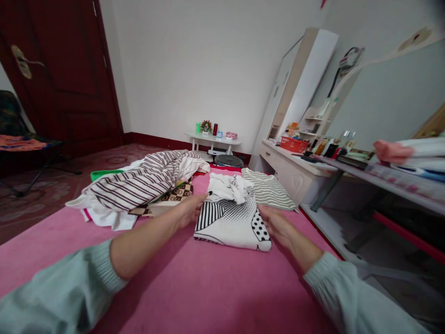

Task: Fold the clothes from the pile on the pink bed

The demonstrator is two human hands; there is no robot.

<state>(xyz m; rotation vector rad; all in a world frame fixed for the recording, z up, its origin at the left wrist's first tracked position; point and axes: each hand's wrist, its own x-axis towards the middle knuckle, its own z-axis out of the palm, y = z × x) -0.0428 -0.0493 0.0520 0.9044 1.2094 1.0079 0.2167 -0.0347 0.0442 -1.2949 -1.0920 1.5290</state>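
Note:
A white shirt [232, 227] with black stripes, dots and halftone print lies folded into a rough rectangle on the pink bed cover [194, 287]. Its far part is bunched up. My left hand [192, 209] is at the shirt's left edge, fingers closed on the cloth about halfway along. Across from it, my right hand [276, 225] grips the right edge beside the polka-dot print. Fingertips of both hands are partly hidden by the fabric. Just beyond my right hand rests a folded cream shirt with thin dark stripes [267, 188].
A loose heap of clothes with a striped garment [139, 185] on top lies to the left. Behind the bed stands a small white table [212, 138] with small items. A dresser [281, 160] and a grey-edged shelf [392, 178] flank the right side.

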